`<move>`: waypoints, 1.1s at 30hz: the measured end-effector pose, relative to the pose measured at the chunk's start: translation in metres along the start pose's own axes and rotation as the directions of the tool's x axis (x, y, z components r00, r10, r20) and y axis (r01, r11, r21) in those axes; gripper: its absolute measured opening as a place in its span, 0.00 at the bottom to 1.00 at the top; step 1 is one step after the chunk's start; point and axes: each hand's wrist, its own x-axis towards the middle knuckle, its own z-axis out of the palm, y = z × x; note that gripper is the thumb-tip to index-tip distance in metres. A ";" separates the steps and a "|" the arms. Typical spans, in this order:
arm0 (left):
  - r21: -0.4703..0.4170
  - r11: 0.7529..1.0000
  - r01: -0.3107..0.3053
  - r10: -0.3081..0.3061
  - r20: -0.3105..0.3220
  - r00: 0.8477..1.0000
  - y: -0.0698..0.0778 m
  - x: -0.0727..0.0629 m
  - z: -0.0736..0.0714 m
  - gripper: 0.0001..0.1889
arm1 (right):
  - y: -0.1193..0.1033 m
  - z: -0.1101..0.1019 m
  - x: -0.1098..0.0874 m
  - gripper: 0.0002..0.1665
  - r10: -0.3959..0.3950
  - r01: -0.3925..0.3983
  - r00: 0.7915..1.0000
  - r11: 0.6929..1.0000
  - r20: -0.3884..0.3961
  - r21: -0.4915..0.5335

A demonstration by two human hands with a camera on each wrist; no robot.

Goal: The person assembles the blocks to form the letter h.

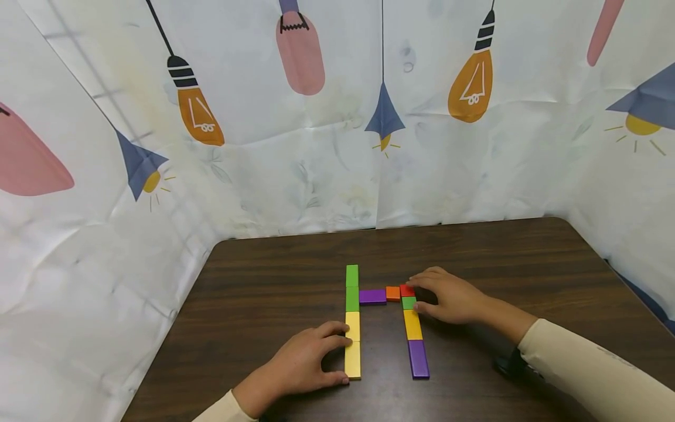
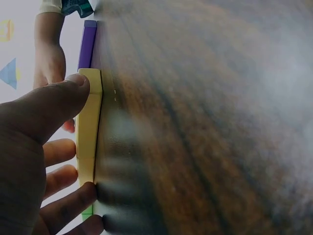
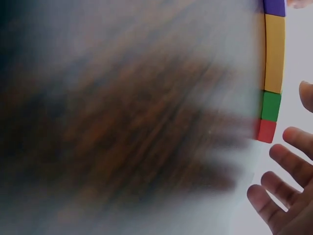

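On the dark table, flat colored blocks lie in two columns joined by a crossbar. The left column has two green blocks [image 1: 352, 287] at its far end and two pale yellow blocks [image 1: 353, 358] nearer. My left hand [image 1: 303, 358] rests beside the yellow pair, fingertips at their left side, thumb at the near end. A purple block [image 1: 372, 297] and an orange block [image 1: 392, 293] form the crossbar. The right column runs from a red block [image 1: 406, 290] through green [image 1: 408, 303] and yellow [image 1: 413, 324] to purple [image 1: 419, 359]. My right hand [image 1: 453, 298], fingers extended, hovers by the red and green blocks.
The wooden table [image 1: 274, 264] extends around the blocks on all sides. A white curtain [image 1: 295, 176] printed with lamps and bulbs hangs behind and beside it. Long pale sleeves [image 1: 596, 363] cover the forearms.
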 end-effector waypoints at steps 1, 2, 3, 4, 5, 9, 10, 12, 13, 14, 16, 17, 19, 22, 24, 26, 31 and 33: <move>0.001 1.000 0.002 -0.002 0.000 1.000 0.000 0.000 0.000 0.30 | 0.000 0.000 0.001 0.31 -0.002 0.002 1.000 1.000 0.002 0.004; 0.000 1.000 0.003 -0.003 0.001 1.000 0.000 0.000 0.000 0.30 | 0.000 0.001 0.001 0.30 -0.003 0.003 1.000 1.000 0.004 0.007; -0.001 1.000 0.005 -0.005 0.002 1.000 0.000 0.000 0.000 0.30 | 0.000 0.001 0.002 0.30 -0.004 0.004 1.000 1.000 0.008 0.009; -0.003 1.000 0.007 -0.007 0.004 1.000 0.001 0.000 0.000 0.30 | 0.000 0.001 0.002 0.30 -0.003 0.003 1.000 1.000 0.012 0.012; -0.005 1.000 0.009 -0.009 0.005 1.000 0.001 0.000 0.000 0.30 | 0.001 0.002 0.003 0.29 -0.004 0.004 1.000 1.000 0.016 0.013; -0.012 1.000 0.012 -0.012 0.003 1.000 0.001 0.000 0.000 0.29 | 0.002 0.002 0.003 0.28 -0.012 0.012 1.000 1.000 0.025 0.012; -0.011 1.000 0.012 -0.012 0.001 1.000 0.001 0.000 0.000 0.29 | 0.002 0.002 0.003 0.28 -0.015 0.014 1.000 1.000 0.027 0.011; -0.009 1.000 0.010 -0.010 -0.004 1.000 0.002 0.000 0.000 0.29 | 0.002 0.002 0.003 0.28 -0.020 0.020 0.999 1.000 0.031 0.009; -0.007 1.000 0.008 -0.008 -0.007 1.000 0.002 0.000 0.000 0.29 | 0.002 0.002 0.003 0.28 -0.023 0.023 0.999 1.000 0.032 0.009; -0.005 1.000 0.007 -0.007 -0.009 1.000 0.002 0.000 0.000 0.29 | 0.003 0.002 0.003 0.28 -0.026 0.026 0.999 1.000 0.034 0.008; 0.000 1.000 0.003 -0.003 -0.013 1.000 0.002 0.000 0.000 0.29 | 0.003 0.002 0.003 0.28 -0.033 0.032 0.999 0.999 0.035 0.009; 0.002 1.000 0.002 -0.002 -0.015 1.000 0.002 0.000 0.000 0.29 | 0.003 0.002 0.003 0.28 -0.035 0.034 0.999 0.999 0.035 0.010; 0.003 1.000 -0.001 0.001 -0.018 1.000 0.002 -0.001 0.000 0.29 | 0.003 0.002 0.003 0.28 -0.041 0.041 0.999 0.999 0.033 0.010; 0.004 1.000 -0.002 0.002 -0.019 1.000 0.002 -0.001 0.000 0.29 | 0.003 0.002 0.003 0.27 -0.048 0.048 0.998 0.999 0.028 0.010; 0.003 1.000 -0.002 0.002 -0.019 1.000 0.002 -0.001 0.000 0.29 | 0.003 0.002 0.003 0.27 -0.052 0.052 0.998 0.999 0.025 0.007; 0.004 1.000 -0.002 0.002 -0.020 1.000 0.002 -0.001 0.000 0.29 | 0.002 0.002 0.003 0.28 -0.051 0.051 0.998 0.999 0.024 0.007; 0.002 1.000 -0.007 0.008 -0.023 1.000 0.001 -0.001 0.001 0.29 | -0.001 -0.002 0.001 0.28 -0.042 0.042 0.999 0.999 0.018 0.009; -0.001 1.000 -0.009 0.009 -0.024 1.000 0.001 -0.001 0.001 0.31 | -0.001 -0.005 0.000 0.27 -0.034 0.034 0.999 0.999 0.010 0.009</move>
